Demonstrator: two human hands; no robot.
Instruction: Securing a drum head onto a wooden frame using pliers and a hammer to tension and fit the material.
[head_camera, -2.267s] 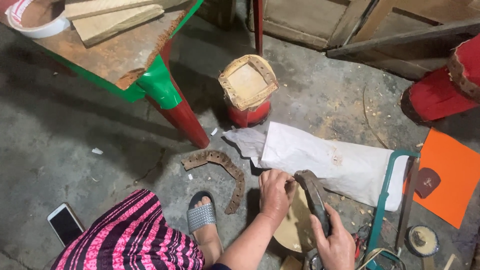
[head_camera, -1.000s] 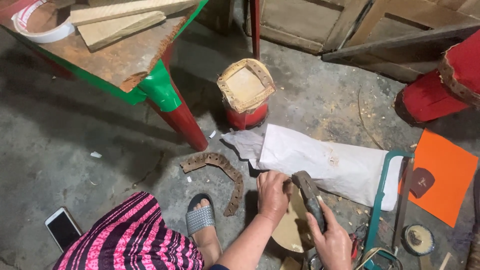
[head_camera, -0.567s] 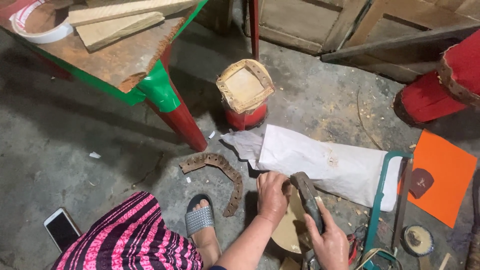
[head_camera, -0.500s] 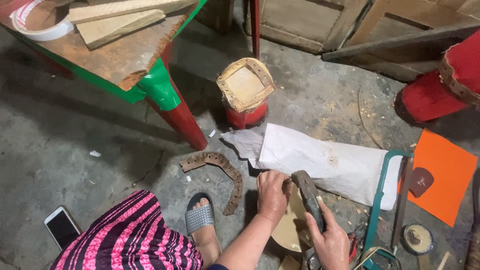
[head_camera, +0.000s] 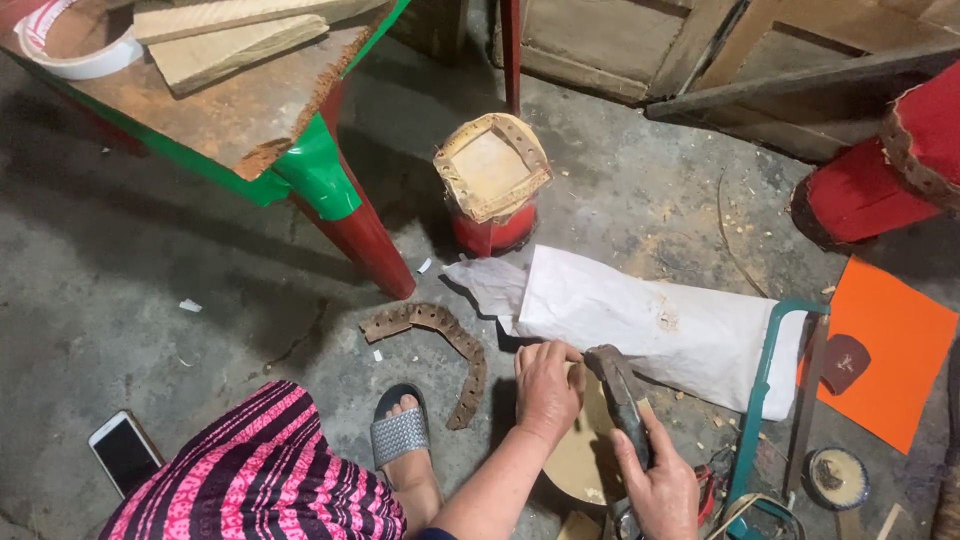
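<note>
My right hand (head_camera: 662, 490) clenched on the dark tool (head_camera: 622, 398), head over the tan round piece (head_camera: 580, 455) on the floor, left hand (head_camera: 547, 388) flat pinning it by the white sack (head_camera: 660, 325); mid-strike, next needs steady aim.

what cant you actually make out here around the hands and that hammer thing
Head view only:
- Pale round piece: mostly covered by the left hand and the dark tool.
- Tool's lower end: hidden in the right hand and cut by the bottom edge.
- What the tool's head touches: too small to tell.
- Red-handled item beside the right hand: mostly hidden, kind unclear.
</note>
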